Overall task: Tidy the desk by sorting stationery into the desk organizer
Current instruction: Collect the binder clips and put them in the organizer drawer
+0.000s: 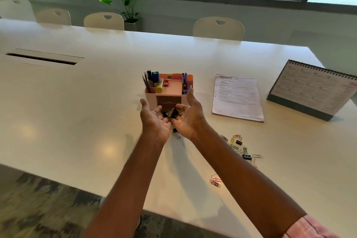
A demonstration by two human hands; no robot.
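A pink desk organizer [152,97] stands mid-table with pens, markers, a yellow glue stick and a red sharpener in its compartments; its front drawer is pulled out. My left hand [154,120] and my right hand [188,119] are cupped together, palms up, just in front of the drawer, holding several black binder clips [170,113]. One binder clip [176,133] shows below the gap between my hands; whether it is falling or lying on the table I cannot tell. Coloured paper clips [236,142] and two binder clips [246,156] lie scattered to the right.
A printed paper stack [237,97] lies right of the organizer, and a desk calendar [313,91] stands further right. More paper clips [215,180] lie near the front edge. Chairs line the far side; a cable slot [41,58] is at the left.
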